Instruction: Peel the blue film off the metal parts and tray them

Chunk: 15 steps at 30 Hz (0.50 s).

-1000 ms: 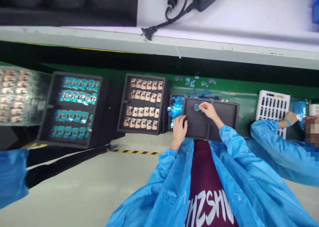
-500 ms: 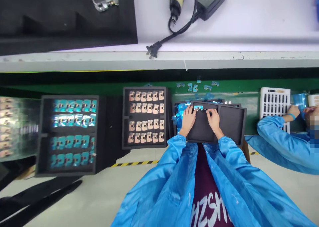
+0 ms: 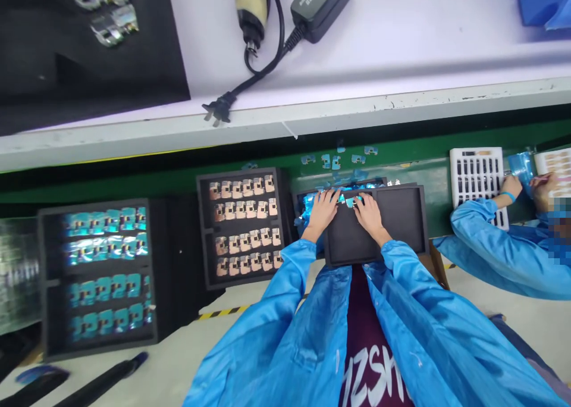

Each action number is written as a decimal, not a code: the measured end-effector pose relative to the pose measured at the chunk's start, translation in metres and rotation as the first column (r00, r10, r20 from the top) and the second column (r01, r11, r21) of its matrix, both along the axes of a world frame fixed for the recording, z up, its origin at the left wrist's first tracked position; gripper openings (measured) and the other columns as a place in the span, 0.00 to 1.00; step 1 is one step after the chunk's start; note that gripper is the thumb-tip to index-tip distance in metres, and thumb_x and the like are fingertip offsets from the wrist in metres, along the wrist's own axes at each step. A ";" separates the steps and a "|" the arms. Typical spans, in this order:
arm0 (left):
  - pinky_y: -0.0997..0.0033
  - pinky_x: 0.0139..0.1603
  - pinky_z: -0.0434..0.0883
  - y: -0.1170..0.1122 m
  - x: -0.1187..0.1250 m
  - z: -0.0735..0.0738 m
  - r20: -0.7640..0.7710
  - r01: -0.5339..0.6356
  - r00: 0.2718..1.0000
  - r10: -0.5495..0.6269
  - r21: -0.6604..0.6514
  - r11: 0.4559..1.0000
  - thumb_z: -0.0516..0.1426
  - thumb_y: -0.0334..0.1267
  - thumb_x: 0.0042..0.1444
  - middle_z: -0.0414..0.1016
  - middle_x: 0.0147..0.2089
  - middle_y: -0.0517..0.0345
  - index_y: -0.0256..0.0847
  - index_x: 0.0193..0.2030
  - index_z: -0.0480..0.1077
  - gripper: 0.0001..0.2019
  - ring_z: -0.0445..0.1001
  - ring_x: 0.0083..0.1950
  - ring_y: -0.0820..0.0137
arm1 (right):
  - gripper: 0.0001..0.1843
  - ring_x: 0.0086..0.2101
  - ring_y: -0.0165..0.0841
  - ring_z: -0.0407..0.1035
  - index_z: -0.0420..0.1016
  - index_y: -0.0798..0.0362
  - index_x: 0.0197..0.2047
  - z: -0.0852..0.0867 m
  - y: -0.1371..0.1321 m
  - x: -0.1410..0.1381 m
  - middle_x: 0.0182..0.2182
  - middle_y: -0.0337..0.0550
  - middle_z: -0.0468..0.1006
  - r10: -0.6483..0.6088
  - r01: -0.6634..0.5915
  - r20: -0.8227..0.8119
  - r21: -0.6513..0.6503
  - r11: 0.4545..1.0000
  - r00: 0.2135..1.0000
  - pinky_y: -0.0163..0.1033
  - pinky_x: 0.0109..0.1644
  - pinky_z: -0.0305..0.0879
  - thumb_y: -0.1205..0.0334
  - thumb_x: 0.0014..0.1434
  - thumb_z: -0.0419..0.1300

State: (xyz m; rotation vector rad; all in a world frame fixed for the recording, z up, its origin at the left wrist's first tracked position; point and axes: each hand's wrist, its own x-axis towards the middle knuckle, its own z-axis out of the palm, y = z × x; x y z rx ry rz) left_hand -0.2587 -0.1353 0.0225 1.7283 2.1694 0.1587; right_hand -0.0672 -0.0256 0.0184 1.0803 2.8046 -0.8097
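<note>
A black foam tray lies right in front of me on the green belt. My left hand rests at the tray's far left corner, fingers stretched out over a heap of blue film pieces. My right hand lies on the tray's far edge, its fingers curled at a small blue-filmed part. Whether it grips the part I cannot make out.
A black tray of copper-coloured parts stands to the left, a tray of blue-filmed parts further left. A co-worker's sleeve and a white slotted rack are on the right. Above, a shelf carries a power adapter.
My left hand slid from the tray's near edge up to its far left corner. The right hand brought the blue part down to the tray's far edge. The view swung left.
</note>
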 end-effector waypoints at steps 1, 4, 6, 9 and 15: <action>0.41 0.82 0.56 -0.005 0.001 -0.001 0.004 -0.011 1.000 0.011 -0.004 1.000 0.51 0.32 0.71 0.70 0.75 0.34 0.34 0.80 0.62 0.31 0.65 0.77 0.45 | 0.19 0.64 0.50 0.66 0.76 0.54 0.66 -0.001 -0.001 0.003 0.66 0.60 0.74 0.038 -0.038 0.012 0.006 0.999 0.999 0.53 0.67 0.66 0.66 0.77 0.55; 0.42 0.81 0.57 -0.014 0.003 -0.002 0.042 -0.034 0.999 0.035 -0.005 0.999 0.51 0.30 0.70 0.70 0.75 0.36 0.37 0.80 0.63 0.31 0.66 0.76 0.46 | 0.18 0.59 0.49 0.69 0.79 0.54 0.62 -0.005 0.003 0.008 0.63 0.61 0.76 0.106 -0.106 0.042 0.019 0.994 0.994 0.52 0.63 0.68 0.70 0.76 0.53; 0.42 0.81 0.57 -0.013 0.002 -0.001 0.090 -0.068 0.994 0.067 0.003 0.998 0.54 0.33 0.70 0.72 0.74 0.37 0.39 0.78 0.65 0.30 0.67 0.75 0.46 | 0.18 0.57 0.49 0.69 0.80 0.54 0.59 -0.005 0.011 0.007 0.61 0.61 0.77 0.126 -0.127 0.040 0.031 0.991 0.991 0.53 0.61 0.68 0.71 0.76 0.51; 0.45 0.79 0.62 0.006 -0.010 0.001 0.188 -0.235 0.956 0.224 0.034 0.972 0.56 0.40 0.73 0.76 0.70 0.41 0.41 0.74 0.70 0.25 0.71 0.72 0.48 | 0.16 0.57 0.49 0.69 0.81 0.52 0.58 -0.001 0.041 0.002 0.58 0.57 0.78 0.149 -0.149 -0.003 0.056 0.987 0.989 0.51 0.62 0.68 0.64 0.79 0.52; 0.53 0.71 0.72 0.113 -0.058 -0.028 0.150 -0.552 0.820 0.552 -0.049 0.833 0.56 0.42 0.74 0.82 0.59 0.41 0.40 0.61 0.77 0.16 0.76 0.67 0.51 | 0.24 0.66 0.50 0.64 0.70 0.58 0.72 -0.023 0.186 -0.047 0.68 0.63 0.72 -0.081 0.081 -0.009 0.125 0.989 0.997 0.52 0.71 0.64 0.62 0.79 0.50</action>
